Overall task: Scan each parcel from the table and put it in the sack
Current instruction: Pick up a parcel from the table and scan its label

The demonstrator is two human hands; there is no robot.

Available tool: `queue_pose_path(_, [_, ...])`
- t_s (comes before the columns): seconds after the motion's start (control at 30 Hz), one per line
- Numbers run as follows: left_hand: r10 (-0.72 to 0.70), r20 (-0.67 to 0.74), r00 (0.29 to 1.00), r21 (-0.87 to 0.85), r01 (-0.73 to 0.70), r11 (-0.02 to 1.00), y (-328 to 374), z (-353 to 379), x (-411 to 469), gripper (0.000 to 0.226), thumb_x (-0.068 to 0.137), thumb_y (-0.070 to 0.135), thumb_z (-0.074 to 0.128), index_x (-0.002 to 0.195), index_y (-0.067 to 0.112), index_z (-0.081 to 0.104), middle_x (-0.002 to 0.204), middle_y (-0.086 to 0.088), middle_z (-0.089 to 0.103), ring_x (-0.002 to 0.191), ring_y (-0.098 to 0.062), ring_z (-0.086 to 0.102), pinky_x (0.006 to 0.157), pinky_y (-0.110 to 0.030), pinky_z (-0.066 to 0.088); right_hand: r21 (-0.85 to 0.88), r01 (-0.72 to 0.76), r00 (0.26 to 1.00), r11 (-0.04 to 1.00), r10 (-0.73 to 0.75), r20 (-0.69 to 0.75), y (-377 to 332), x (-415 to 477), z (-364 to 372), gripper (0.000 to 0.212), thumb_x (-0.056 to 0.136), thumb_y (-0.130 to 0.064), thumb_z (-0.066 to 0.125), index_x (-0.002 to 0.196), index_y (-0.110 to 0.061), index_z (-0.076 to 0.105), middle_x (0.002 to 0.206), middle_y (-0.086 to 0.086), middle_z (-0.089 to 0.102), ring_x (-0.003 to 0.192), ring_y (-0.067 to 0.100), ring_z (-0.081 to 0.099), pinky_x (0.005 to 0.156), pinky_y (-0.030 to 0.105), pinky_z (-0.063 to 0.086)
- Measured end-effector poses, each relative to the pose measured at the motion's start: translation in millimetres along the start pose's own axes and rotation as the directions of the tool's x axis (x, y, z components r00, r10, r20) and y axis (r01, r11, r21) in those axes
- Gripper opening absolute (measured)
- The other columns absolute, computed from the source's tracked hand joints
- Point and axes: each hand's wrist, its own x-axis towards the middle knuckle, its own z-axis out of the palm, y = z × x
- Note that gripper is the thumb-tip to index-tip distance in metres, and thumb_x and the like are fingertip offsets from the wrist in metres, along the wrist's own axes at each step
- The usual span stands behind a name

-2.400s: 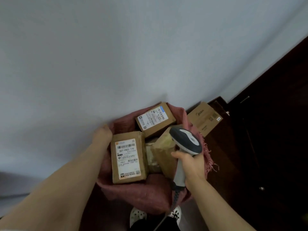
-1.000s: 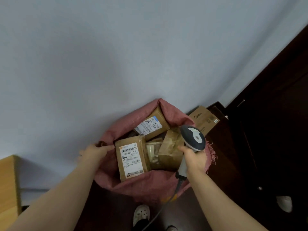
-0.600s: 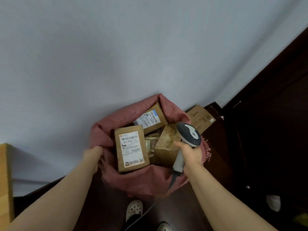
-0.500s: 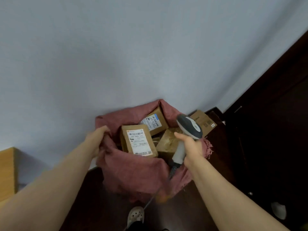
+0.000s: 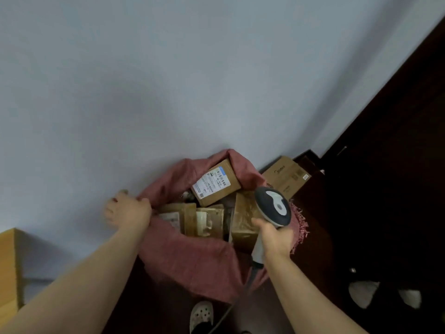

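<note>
A red woven sack [image 5: 192, 261] stands open on the dark floor against the pale wall. Several brown parcels lie inside; one with a white and blue label [image 5: 215, 182] rests at the back, another with a white label [image 5: 177, 219] has sunk low on the left, and a taped one [image 5: 243, 218] sits at the right. My left hand [image 5: 127, 212] grips the sack's left rim. My right hand [image 5: 274, 237] grips the handle of a grey and white barcode scanner [image 5: 273, 207], whose head hangs over the sack's right edge.
A cardboard box [image 5: 285, 175] leans against the wall behind the sack. Dark wooden furniture [image 5: 385, 165] fills the right side. A light wooden table corner [image 5: 9, 266] shows at the left edge. My white shoe [image 5: 201, 314] is below the sack; the scanner's cable hangs down there.
The white-labelled parcel at the sack's left has dropped deeper inside. My left hand keeps hold of the rim and has pulled it left. The scanner stays in my right hand.
</note>
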Motion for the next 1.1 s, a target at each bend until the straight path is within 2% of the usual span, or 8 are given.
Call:
queue_pose_path(0.17, [0.522,0.129,0.843,0.14,-0.537,0.832,48,22,12,0.054,0.086,0.007,0.057,0.137,-0.003,0.044,0.141,-0.025,0.041,0.131,-0.038,0.035,0.109,-0.04,0.025,0.011,0.008,1.0,1.0,-0.008,0.01,3,13,6,0.039,0.064,-0.004,0.085,0.077,-0.028,0.057,0.076,-0.017,0.057,0.083,0.015,0.056,0.086,0.034,0.046])
queue_pose_path(0.3, [0.583,0.357,0.73,0.096,-0.65,0.754,90,66,31,0.031,0.095,0.01,0.048,0.117,-0.008,0.058,0.121,-0.029,0.057,0.113,-0.039,0.053,0.094,-0.039,0.037,0.045,0.021,1.0,0.999,-0.021,0.003,10,20,6,0.044,0.063,0.0,0.084,0.072,-0.032,0.054,0.076,-0.021,0.057,0.072,0.004,0.053,0.082,0.031,0.042])
queue_pose_path(0.43, [0.608,0.457,0.649,0.121,-0.722,0.681,115,115,51,0.034,0.1,0.011,0.037,0.112,-0.014,0.057,0.12,-0.031,0.056,0.112,-0.04,0.052,0.093,-0.039,0.035,0.104,0.029,0.999,0.994,-0.027,-0.028,15,30,5,0.046,0.065,0.007,0.082,0.071,-0.031,0.055,0.077,-0.021,0.059,0.075,-0.001,0.052,0.085,0.032,0.042])
queue_pose_path(0.57, [0.594,0.507,0.624,0.116,-0.733,0.67,129,156,62,0.034,0.101,0.007,0.034,0.115,-0.014,0.056,0.124,-0.031,0.055,0.118,-0.04,0.048,0.098,-0.038,0.031,0.124,0.032,0.998,0.992,-0.026,-0.053,17,44,6,0.048,0.067,0.012,0.078,0.065,-0.029,0.055,0.051,-0.03,0.057,0.064,-0.01,0.05,0.075,0.025,0.042])
queue_pose_path(0.67, [0.524,0.493,0.694,0.137,-0.657,0.741,135,178,71,0.038,0.103,0.014,0.033,0.122,-0.015,0.049,0.127,-0.036,0.049,0.12,-0.045,0.045,0.1,-0.041,0.034,0.119,0.021,0.999,0.993,-0.015,-0.052,20,52,5,0.046,0.069,0.013,0.077,0.064,-0.028,0.054,0.048,-0.034,0.056,0.054,-0.013,0.053,0.063,0.013,0.039])
queue_pose_path(0.87, [0.27,0.584,0.766,0.078,-0.384,0.92,138,203,86,0.057,0.097,0.041,0.046,0.13,-0.005,0.045,0.126,-0.028,0.055,0.114,-0.043,0.054,0.091,-0.042,0.044,0.116,-0.028,0.996,0.993,0.038,-0.079,26,62,6,0.041,0.068,0.007,0.08,0.063,-0.028,0.058,0.051,-0.032,0.059,0.067,-0.004,0.054,0.061,0.02,0.04])
queue_pose_path(0.97, [0.208,0.635,0.744,-0.022,-0.252,0.968,132,203,92,0.045,0.086,0.043,0.063,0.114,0.008,0.065,0.099,-0.012,0.069,0.087,-0.028,0.066,0.081,-0.035,0.053,0.101,-0.044,0.995,0.994,0.053,-0.088,27,60,9,0.041,0.066,0.005,0.081,0.064,-0.029,0.059,0.052,-0.032,0.06,0.07,-0.001,0.055,0.063,0.023,0.042])
queue_pose_path(1.1, [0.374,0.473,0.798,-0.179,-0.329,0.927,147,181,90,0.01,0.085,0.025,0.066,0.084,0.016,0.071,0.094,-0.014,0.071,0.072,-0.022,0.064,0.073,-0.033,0.051,0.091,-0.061,0.995,0.994,0.068,-0.072,19,56,14,0.041,0.066,0.005,0.081,0.066,-0.03,0.059,0.056,-0.024,0.062,0.072,0.001,0.056,0.068,0.025,0.044])
